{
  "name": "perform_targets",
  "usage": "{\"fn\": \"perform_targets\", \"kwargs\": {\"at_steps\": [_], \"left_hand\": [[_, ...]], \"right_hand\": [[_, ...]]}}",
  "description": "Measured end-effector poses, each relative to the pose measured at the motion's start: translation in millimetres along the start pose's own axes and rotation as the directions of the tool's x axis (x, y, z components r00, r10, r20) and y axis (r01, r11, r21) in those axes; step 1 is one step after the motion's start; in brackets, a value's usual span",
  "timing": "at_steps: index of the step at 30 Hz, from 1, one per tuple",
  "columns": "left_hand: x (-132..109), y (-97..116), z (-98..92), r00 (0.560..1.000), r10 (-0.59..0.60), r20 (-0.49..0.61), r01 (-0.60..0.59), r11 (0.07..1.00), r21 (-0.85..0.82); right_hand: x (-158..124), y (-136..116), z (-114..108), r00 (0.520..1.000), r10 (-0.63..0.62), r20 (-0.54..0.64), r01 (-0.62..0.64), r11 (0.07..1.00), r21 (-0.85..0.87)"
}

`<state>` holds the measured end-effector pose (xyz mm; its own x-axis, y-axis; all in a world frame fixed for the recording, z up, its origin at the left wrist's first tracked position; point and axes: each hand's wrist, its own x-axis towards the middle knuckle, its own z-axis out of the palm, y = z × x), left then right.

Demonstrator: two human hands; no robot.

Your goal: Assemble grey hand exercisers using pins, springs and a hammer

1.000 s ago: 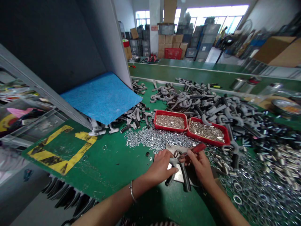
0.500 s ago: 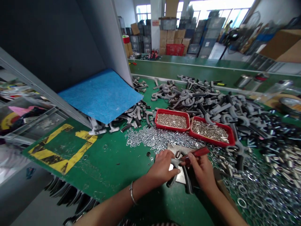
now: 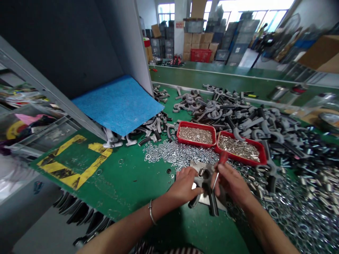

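Note:
My left hand (image 3: 184,185) grips a grey forked metal part (image 3: 205,180) with black sleeved arms, and a small silver fitting (image 3: 201,172) sits at its fork. My right hand (image 3: 230,183) holds a red-handled screwdriver (image 3: 223,157) nearly upright, its thin shaft pointing down beside the part. The screwdriver's tip is close to the fork, but I cannot tell whether it touches. Under the part lies a flat steel plate (image 3: 208,200), mostly hidden by my hands. A silver bangle (image 3: 151,212) circles my left wrist.
Two red trays (image 3: 196,124) (image 3: 254,158) of small silver pieces stand just beyond my hands. Loose washers (image 3: 180,154) and heaps of grey forked parts (image 3: 238,120) cover the green bench (image 3: 127,187). A blue mat (image 3: 119,106) drapes from a grey cabinet at left.
My right hand has swung the screwdriver from a low, sideways angle to nearly upright, its shaft now pointing down. My left hand stays on the part. The whole view has shifted slightly.

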<state>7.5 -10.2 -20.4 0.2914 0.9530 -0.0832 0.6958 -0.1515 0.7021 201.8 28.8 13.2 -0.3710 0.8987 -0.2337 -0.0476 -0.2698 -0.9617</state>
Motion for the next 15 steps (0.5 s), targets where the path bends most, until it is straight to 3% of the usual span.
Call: {"fn": "perform_targets", "kwargs": {"at_steps": [2, 4, 9, 15], "left_hand": [[0.6, -2.0, 0.9, 1.000, 0.004, -0.005, -0.004, 1.000, -0.011], [1.0, -3.7, 2.3, 1.000, -0.004, -0.012, 0.004, 1.000, -0.021], [1.2, -4.9, 4.3, 1.000, 0.000, -0.015, -0.001, 1.000, -0.010], [2.6, -4.8, 2.8, 1.000, -0.014, -0.004, 0.014, 1.000, -0.017]], "right_hand": [[-1.0, 0.8, -5.3, 0.979, -0.104, -0.173, 0.101, 0.995, -0.024], [0.0, 6.1, -6.5, 0.960, -0.141, -0.240, 0.115, 0.986, -0.121], [2.6, 27.9, 3.5, 0.958, -0.172, -0.229, 0.090, 0.940, -0.329], [1.4, 36.8, 7.5, 0.956, -0.166, -0.240, 0.090, 0.950, -0.300]]}}
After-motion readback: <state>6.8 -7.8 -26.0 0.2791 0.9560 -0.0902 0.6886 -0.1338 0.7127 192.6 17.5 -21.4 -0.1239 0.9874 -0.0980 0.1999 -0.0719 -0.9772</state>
